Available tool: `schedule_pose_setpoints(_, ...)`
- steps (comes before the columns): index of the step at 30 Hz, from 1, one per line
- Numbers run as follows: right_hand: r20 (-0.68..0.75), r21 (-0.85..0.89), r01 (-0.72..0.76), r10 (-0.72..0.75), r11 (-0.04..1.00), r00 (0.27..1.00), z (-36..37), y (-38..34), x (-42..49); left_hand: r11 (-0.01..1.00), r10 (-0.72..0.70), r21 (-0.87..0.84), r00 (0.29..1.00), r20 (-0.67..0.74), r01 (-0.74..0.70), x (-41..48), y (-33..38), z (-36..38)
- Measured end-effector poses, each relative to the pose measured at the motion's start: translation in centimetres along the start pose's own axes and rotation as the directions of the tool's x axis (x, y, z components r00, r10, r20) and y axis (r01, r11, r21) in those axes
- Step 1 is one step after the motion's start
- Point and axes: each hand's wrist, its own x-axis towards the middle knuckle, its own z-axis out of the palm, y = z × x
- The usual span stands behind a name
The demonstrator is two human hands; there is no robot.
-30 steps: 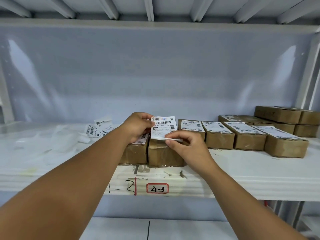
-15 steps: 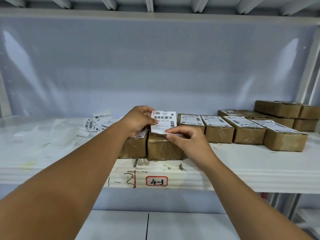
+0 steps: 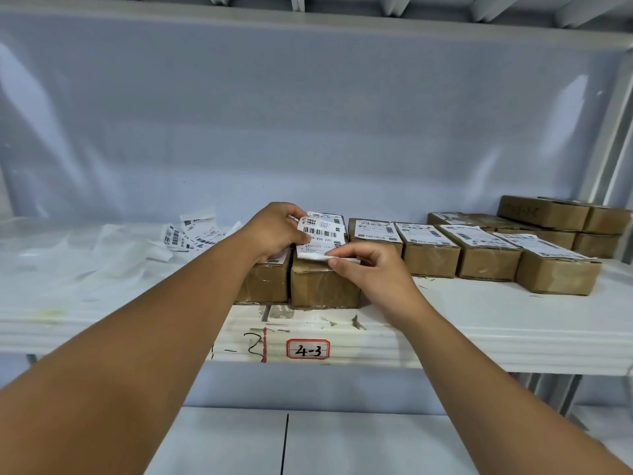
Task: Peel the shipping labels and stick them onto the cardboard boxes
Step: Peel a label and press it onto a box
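My left hand (image 3: 277, 231) pinches the left edge of a white shipping label (image 3: 320, 234) with a barcode, held tilted just above a brown cardboard box (image 3: 323, 286) at the shelf's front. My right hand (image 3: 371, 269) pinches the label's lower edge, where a white backing strip curls away. A second box (image 3: 265, 282) stands against the first on its left, its label partly hidden under my left hand.
A row of labelled boxes (image 3: 428, 252) runs to the right, with unlabelled boxes (image 3: 561, 217) stacked behind them. Loose labels (image 3: 191, 233) and crumpled backing paper (image 3: 113, 252) lie on the left of the white shelf (image 3: 479, 323), tagged 4-3.
The label has come lower and closer to the box top. My right hand has drawn the backing strip a little further off the bottom edge.
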Motion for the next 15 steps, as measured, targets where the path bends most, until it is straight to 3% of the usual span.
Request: schedule_pose_setpoints(15, 0.027, -0.011, 0.002, -0.002, 1.000, 1.000, -0.05, -0.19, -0.08, 0.984, 0.038, 0.175, 0.998, 0.053, -0.047, -0.05, 0.13, 0.14)
